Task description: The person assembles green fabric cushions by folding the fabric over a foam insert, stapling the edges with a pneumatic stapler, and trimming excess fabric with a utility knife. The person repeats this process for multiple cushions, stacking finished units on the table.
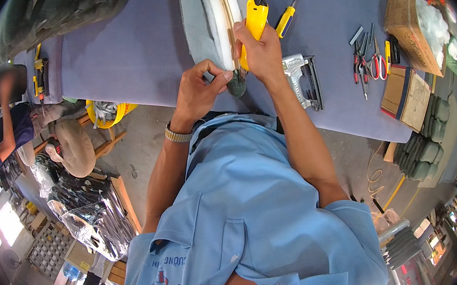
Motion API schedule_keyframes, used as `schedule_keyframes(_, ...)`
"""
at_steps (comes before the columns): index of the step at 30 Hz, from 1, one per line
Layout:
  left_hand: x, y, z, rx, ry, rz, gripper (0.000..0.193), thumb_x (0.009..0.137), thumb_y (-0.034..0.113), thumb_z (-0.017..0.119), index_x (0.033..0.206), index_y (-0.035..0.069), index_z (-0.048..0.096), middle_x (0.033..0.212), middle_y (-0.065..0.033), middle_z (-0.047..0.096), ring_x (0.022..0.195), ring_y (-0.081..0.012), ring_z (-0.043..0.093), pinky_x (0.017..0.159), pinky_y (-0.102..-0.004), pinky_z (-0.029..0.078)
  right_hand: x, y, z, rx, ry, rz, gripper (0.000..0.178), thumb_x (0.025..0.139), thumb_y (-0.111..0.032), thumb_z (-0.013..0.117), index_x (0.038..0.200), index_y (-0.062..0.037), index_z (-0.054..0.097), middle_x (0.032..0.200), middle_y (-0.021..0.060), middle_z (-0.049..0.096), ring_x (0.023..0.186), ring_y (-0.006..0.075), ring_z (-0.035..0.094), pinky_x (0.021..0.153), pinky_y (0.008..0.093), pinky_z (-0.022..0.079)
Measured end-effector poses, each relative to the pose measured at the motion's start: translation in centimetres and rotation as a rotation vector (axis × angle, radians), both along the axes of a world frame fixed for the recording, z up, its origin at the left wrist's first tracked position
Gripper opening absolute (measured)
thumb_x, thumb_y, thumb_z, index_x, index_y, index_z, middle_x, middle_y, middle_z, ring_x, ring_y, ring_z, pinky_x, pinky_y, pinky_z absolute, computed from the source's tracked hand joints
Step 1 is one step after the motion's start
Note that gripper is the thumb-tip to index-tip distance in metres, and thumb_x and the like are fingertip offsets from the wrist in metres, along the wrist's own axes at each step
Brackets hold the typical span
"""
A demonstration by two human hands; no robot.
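My right hand (261, 51) grips a yellow utility knife (256, 20) with a black end cap. Its lower end points down at the near tip of a long curved padded piece (204, 15), which has a white foam strip, a tan edge and grey covering. Dark green fabric (236, 86) shows at that tip. There my left hand (201, 87), with a metal watch band on the wrist, pinches the end of the piece between thumb and fingers. Exactly what lies in that pinch is partly hidden. A yellow-handled screwdriver (287, 20) and a silver staple gun (302, 80) lie right of my right hand.
On the table (119, 70), pliers and scissors (379, 63) lie at the right, near a cardboard box (413, 28) of white stuffing. Dark padded pieces (59, 8) are stacked at the far left. A yellow bucket (110, 113) stands below the front edge; another person (3, 135) sits left.
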State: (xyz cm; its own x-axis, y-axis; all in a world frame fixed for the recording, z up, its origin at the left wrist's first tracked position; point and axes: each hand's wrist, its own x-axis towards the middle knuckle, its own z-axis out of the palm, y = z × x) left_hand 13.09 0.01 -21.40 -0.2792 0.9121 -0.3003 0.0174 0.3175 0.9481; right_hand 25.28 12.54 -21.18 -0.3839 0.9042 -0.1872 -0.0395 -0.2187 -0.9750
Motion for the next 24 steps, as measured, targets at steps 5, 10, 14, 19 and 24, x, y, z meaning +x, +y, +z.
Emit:
schedule_keyframes(5, 0.1, 0.1, 0.0, 0.016, -0.006, 0.001, 0.021, 0.094, 0.017, 0.078, 0.084, 0.001, 0.068, 0.071, -0.0005, 0.066, 0.066, -0.0041, 0.057, 0.057, -0.0216, 0.046, 0.0, 0.0, -0.4, 0.068, -0.045, -0.006, 0.026, 0.097, -0.027, 0.063, 0.085, -0.0034, 0.063, 0.056, 0.0024, 0.059, 0.050, 0.0124, 0.057, 0.051, 0.0311, 0.045)
schedule_keyframes(10, 0.0, 0.1, 0.2, -0.054, 0.074, -0.030, 0.020, 0.094, 0.016, 0.078, 0.085, 0.001, 0.068, 0.071, -0.0009, 0.067, 0.066, -0.0038, 0.058, 0.058, -0.0215, 0.046, -0.1, -0.3, -0.2, 0.100, -0.203, -0.032, 0.028, 0.095, -0.029, 0.064, 0.090, -0.0015, 0.064, 0.061, 0.0101, 0.062, 0.057, 0.0214, 0.063, 0.057, 0.0381, 0.049)
schedule_keyframes(14, 0.2, -0.1, -0.4, -0.009, 0.034, -0.014, 0.021, 0.094, 0.017, 0.078, 0.085, 0.000, 0.068, 0.070, -0.0006, 0.067, 0.066, -0.0035, 0.057, 0.058, -0.0220, 0.046, -0.5, -0.6, -0.4, 0.164, -0.285, -0.065, 0.029, 0.094, -0.029, 0.064, 0.094, 0.0002, 0.063, 0.070, 0.0186, 0.065, 0.066, 0.0325, 0.067, 0.064, 0.0442, 0.051)
schedule_keyframes(19, -0.2, -0.5, -0.7, -0.030, -0.003, -0.010, 0.021, 0.094, 0.017, 0.078, 0.084, 0.001, 0.068, 0.070, 0.0000, 0.066, 0.065, -0.0037, 0.056, 0.058, -0.0224, 0.045, -0.9, -0.5, -0.7, 0.197, -0.304, -0.080, 0.029, 0.093, -0.028, 0.064, 0.096, 0.0006, 0.064, 0.075, 0.0221, 0.067, 0.070, 0.0366, 0.069, 0.066, 0.0450, 0.052)
schedule_keyframes(24, -0.4, -0.3, -0.5, -0.014, -0.022, -0.018, 0.021, 0.095, 0.017, 0.077, 0.085, 0.000, 0.068, 0.070, 0.0001, 0.066, 0.065, -0.0031, 0.055, 0.059, -0.0219, 0.046, -1.2, -0.1, -0.6, 0.193, -0.263, -0.118, 0.029, 0.094, -0.028, 0.064, 0.095, 0.0013, 0.065, 0.075, 0.0208, 0.067, 0.069, 0.0344, 0.068, 0.067, 0.0445, 0.052)
